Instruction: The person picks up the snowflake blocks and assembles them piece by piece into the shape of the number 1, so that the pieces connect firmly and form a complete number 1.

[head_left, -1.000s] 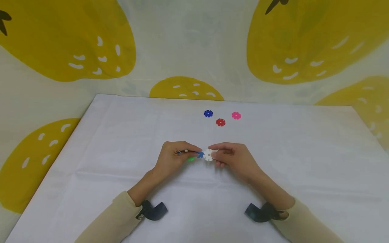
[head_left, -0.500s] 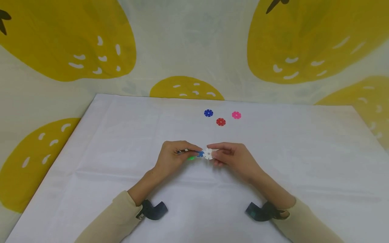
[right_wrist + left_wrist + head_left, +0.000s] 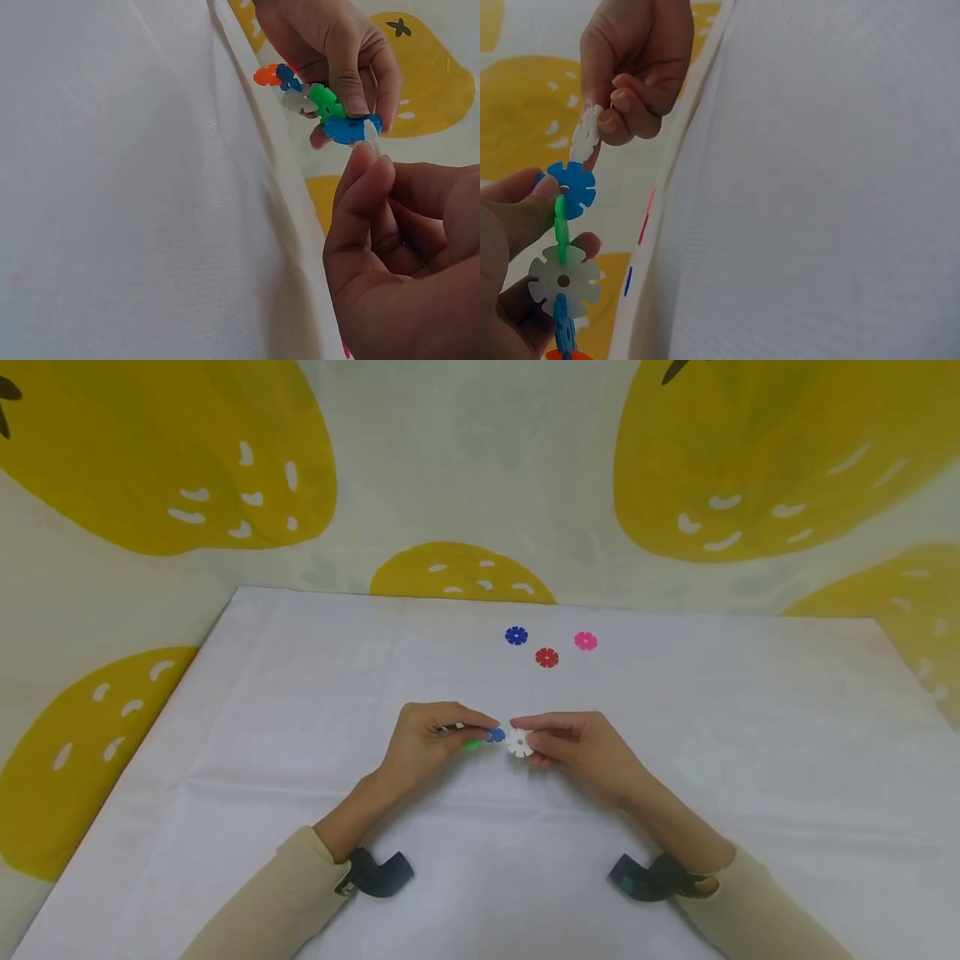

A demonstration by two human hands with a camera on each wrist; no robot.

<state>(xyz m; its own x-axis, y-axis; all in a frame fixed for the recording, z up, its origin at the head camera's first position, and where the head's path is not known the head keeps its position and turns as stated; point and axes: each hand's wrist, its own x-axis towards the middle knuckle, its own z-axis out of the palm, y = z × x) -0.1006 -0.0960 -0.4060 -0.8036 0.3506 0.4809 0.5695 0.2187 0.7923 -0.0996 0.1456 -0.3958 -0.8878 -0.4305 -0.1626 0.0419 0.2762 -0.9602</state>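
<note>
My left hand (image 3: 427,739) pinches a light blue notched disc (image 3: 574,187) between thumb and fingers. That disc ends a chain of interlocked plastic snowflake discs: a green disc (image 3: 561,229), a whitish disc (image 3: 544,281), another blue disc (image 3: 564,330) and an orange disc (image 3: 265,75). Thumb and fingertips of my right hand (image 3: 581,747) pinch a single white snowflake disc (image 3: 517,745). In the head view a narrow gap shows between it and the light blue disc; the wrist views show their edges very close, and whether they touch I cannot tell.
Farther back on the white-covered table (image 3: 315,660) lie a dark blue disc (image 3: 516,636), a red disc (image 3: 547,657) and a pink disc (image 3: 586,641). A cloth with yellow fruit prints (image 3: 480,468) hangs behind the table's back edge. Both wrists carry dark camera mounts (image 3: 382,872).
The white disc in my right hand has shifted slightly right, away from the light blue disc it met or overlapped before. Both hands keep their pinch. The head view has tilted slightly.
</note>
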